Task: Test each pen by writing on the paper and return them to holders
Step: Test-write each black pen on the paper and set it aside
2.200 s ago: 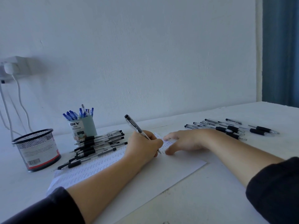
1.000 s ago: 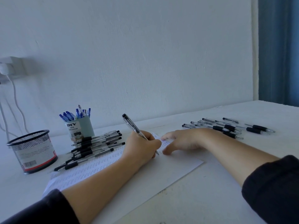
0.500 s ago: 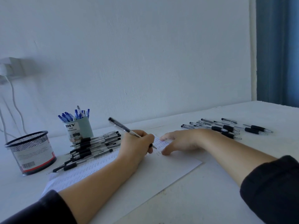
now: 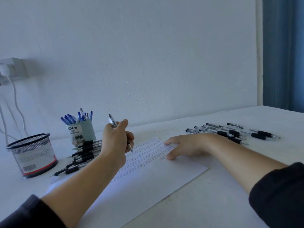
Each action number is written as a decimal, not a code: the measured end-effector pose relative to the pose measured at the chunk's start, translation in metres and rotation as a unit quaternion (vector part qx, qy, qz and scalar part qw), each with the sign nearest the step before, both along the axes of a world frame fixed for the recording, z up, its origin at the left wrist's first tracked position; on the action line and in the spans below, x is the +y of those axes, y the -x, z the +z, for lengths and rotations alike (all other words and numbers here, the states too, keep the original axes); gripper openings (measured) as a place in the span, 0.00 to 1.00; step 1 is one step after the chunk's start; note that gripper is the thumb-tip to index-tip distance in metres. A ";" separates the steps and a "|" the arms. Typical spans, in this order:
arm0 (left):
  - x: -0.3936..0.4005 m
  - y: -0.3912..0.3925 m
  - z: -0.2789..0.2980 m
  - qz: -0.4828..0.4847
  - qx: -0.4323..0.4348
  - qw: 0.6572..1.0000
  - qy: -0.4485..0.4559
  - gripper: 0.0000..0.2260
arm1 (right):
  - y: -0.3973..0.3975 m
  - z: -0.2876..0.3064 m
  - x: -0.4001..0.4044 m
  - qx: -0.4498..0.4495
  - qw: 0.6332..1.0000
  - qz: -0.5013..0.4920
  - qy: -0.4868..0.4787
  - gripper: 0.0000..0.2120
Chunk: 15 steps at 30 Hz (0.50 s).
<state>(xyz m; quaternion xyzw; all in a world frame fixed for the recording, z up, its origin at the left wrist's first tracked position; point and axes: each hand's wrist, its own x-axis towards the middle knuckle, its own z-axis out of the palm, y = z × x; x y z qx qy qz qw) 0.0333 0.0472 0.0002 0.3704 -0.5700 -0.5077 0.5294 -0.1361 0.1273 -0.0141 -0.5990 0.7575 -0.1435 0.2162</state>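
Observation:
My left hand (image 4: pixel 116 142) grips a clear pen (image 4: pixel 112 121) with a black grip, lifted off the paper, its tip pointing down just above the sheet. The white paper (image 4: pixel 148 178) lies in front of me, its upper part covered with rows of small written marks. My right hand (image 4: pixel 185 145) rests flat on the paper's far right corner, fingers spread. A pile of black-grip pens (image 4: pixel 82 153) lies left of the paper. More such pens (image 4: pixel 233 131) lie scattered at the right.
A pale green desk organizer cup (image 4: pixel 81 131) holds several blue pens at the back left. A black mesh holder (image 4: pixel 32 155) with a red base band stands further left. White cables (image 4: pixel 16 102) hang down the wall from a socket. A blue curtain (image 4: pixel 283 53) hangs at far right.
My left hand has stopped writing, lifted the pen off the paper and moved left and up toward the pen pile. My right hand has stayed on the paper.

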 end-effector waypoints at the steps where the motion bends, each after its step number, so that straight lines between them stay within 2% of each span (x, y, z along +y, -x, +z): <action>1: 0.000 -0.001 0.000 -0.003 0.007 1.000 -0.003 0.05 | 0.000 0.000 0.000 -0.001 1.000 0.000 0.000 0.30; 11: 0.005 -0.001 -0.002 -0.002 0.010 1.000 -0.008 0.13 | 0.000 0.000 0.000 -0.012 1.000 -0.001 -0.001 0.30; 15: 0.005 -0.001 -0.002 0.006 0.010 1.000 -0.005 0.11 | 0.000 0.001 0.001 -0.015 1.000 -0.001 -0.001 0.30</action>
